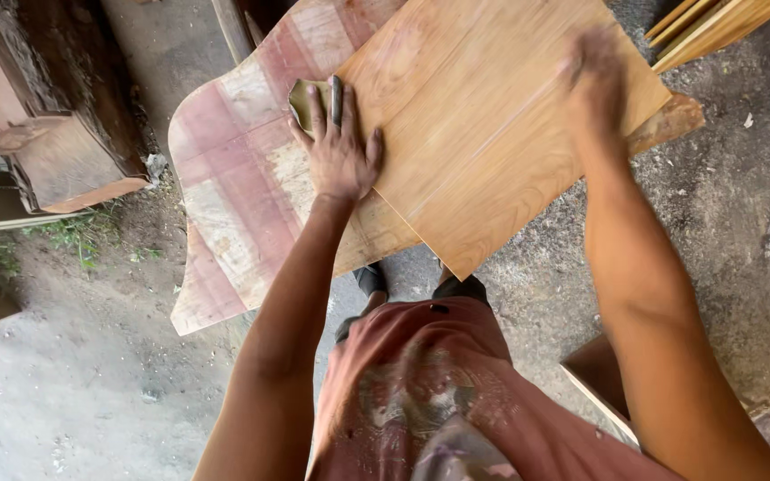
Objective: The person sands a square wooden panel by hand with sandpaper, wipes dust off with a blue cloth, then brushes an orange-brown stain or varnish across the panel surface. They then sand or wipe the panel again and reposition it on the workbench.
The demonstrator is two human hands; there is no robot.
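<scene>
left hand [339,147] fingers flat on sandpaper [303,96] | right hand [594,76] blurred on board [483,134]; grip unclear

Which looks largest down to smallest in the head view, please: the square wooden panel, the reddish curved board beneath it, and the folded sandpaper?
1. Square wooden panel, which shows the most surface.
2. Reddish curved board, partly hidden under the panel, so its true size may match or exceed the panel's.
3. Folded sandpaper, clearly smallest, under the left hand.

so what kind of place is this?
Likely an outdoor woodworking yard: a sanded wood panel on a worn board, rough timber blocks on a dirt floor, more wood strips nearby.
</scene>
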